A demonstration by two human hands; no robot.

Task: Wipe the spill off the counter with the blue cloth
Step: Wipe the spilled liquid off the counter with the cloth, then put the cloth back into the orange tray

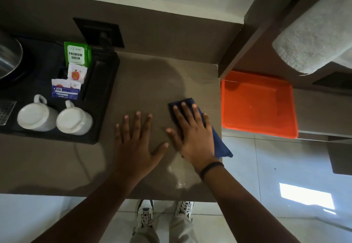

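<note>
The blue cloth (219,143) lies flat on the brown counter (152,82) near its right edge, one corner hanging over the side. My right hand (192,132) presses down on the cloth with fingers spread. My left hand (135,139) rests flat on the bare counter just left of it, palm down and holding nothing. A wet, shiny patch of spill (179,178) glistens on the counter in front of my right wrist, close to the front edge.
A black tray (102,75) at the left holds two upturned white mugs (74,118), tea sachets (77,54) and a metal kettle (9,57). An orange tray (259,105) sits on a lower shelf to the right. A grey towel (314,33) hangs at the upper right.
</note>
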